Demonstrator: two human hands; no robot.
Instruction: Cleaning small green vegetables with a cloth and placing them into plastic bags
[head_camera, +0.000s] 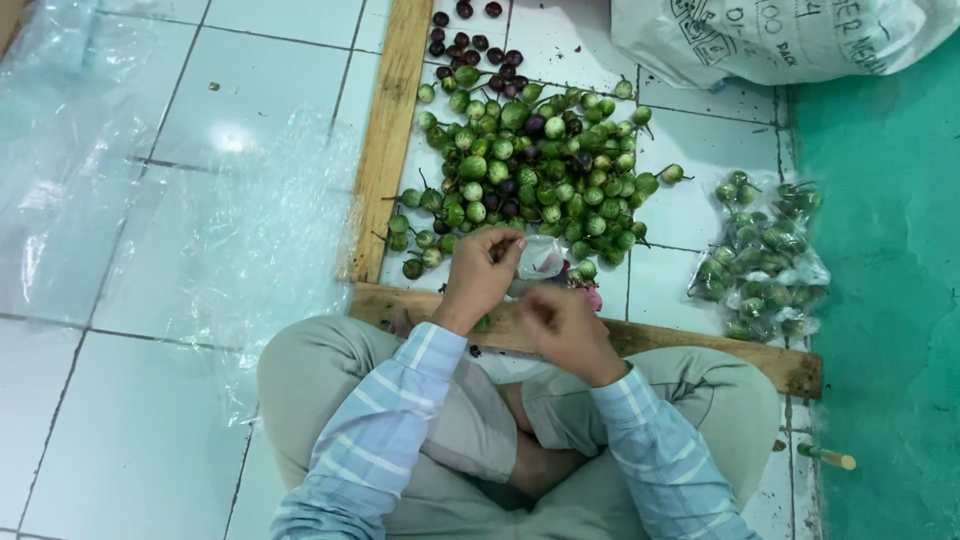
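While both hands, left hand (480, 275) and right hand (560, 325), pinch a clear bag (540, 258), filled bags (765, 260) lie right.

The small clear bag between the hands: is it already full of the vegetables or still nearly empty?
Nearly empty. The small clear bag, held by the left hand near the right hand, looks flat and see-through, unlike the filled bags nearby.

Clear plastic sheeting (150, 200) spread over white floor tiles (130, 430) left of a wooden frame (385, 140). Cluster of dark purple fruits (478, 45) at far end of the frame; white printed sack (780, 35) lies beyond. Filled clear bags of green fruits (762, 255) sit near green floor (890, 280); small wooden-handled tool (828, 457) just beside it.
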